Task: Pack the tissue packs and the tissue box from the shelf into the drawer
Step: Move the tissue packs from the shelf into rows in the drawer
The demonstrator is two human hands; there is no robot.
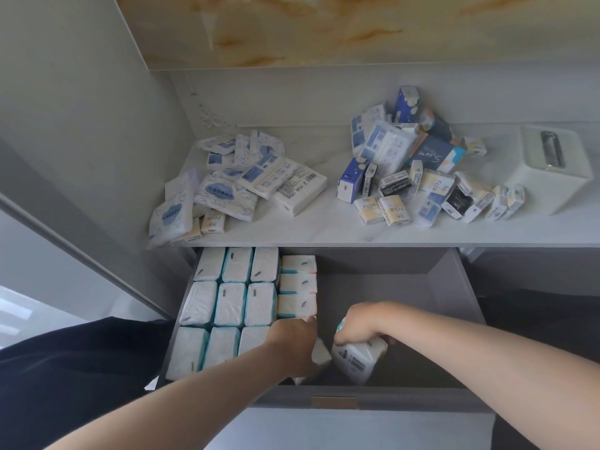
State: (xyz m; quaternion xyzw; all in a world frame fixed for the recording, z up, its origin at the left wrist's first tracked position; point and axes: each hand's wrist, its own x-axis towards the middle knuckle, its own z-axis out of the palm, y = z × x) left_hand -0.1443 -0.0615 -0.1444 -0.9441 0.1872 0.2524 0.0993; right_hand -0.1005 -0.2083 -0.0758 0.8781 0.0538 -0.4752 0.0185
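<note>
Rows of tissue packs (231, 303) in the drawer's (462, 287) left half.

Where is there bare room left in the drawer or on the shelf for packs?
Drawer: bare floor from the packed rows to the right wall, beyond the right hand. Shelf: a bare strip between the left pile and right pile. Crowded: the drawer's left half and beside the tissue box.
</note>
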